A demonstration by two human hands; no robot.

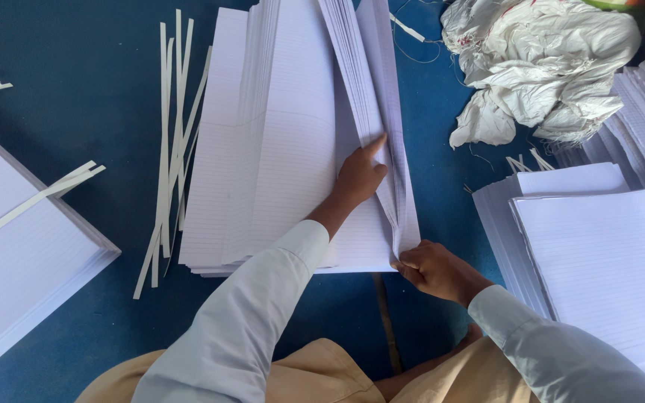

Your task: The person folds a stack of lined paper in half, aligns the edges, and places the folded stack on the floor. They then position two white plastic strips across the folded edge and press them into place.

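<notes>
At twelve o'clock lies our stack of ruled paper sheets (pixel 278 149) on the blue floor (pixel 76 97). Our left hand (pixel 360 175) presses open-fingered into the lifted fold; our right hand (pixel 434 269) pinches the sheets' corner at five o'clock. Paper strips (pixel 173 142) lie at ten o'clock.

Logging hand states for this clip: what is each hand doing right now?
Left hand: open, fingers pressed into the ruled paper stack.
Right hand: closed, pinching the lifted sheets' bottom corner.

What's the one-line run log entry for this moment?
left hand: flat inside lifted ruled sheets | right hand: pinching sheet corner | stack: on blue floor | paper strips: left of stack
</notes>
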